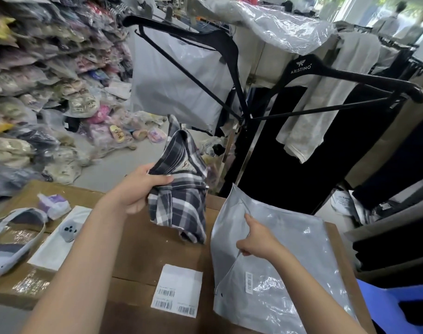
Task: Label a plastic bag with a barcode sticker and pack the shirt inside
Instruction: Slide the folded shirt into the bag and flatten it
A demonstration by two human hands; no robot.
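Note:
My left hand (143, 186) grips a folded black-and-white plaid shirt (179, 189) and holds it above the brown cardboard table (143, 251). To its right lies a grey plastic bag (277, 261) with a small barcode sticker (249, 282) stuck on it. My right hand (258, 239) pinches the bag's left edge near its open end, index finger pointing up along the flap. A white sticker sheet (178, 290) with three barcode labels along its lower part lies flat between my arms.
A phone (68, 231) on a white sheet, a purple-white packet (54, 204) and a grey bag strap (15, 239) lie at the left. Black hangers (350, 78) and hanging clothes stand behind the table. Packed goods pile up at left. A blue stool (393, 309) sits at right.

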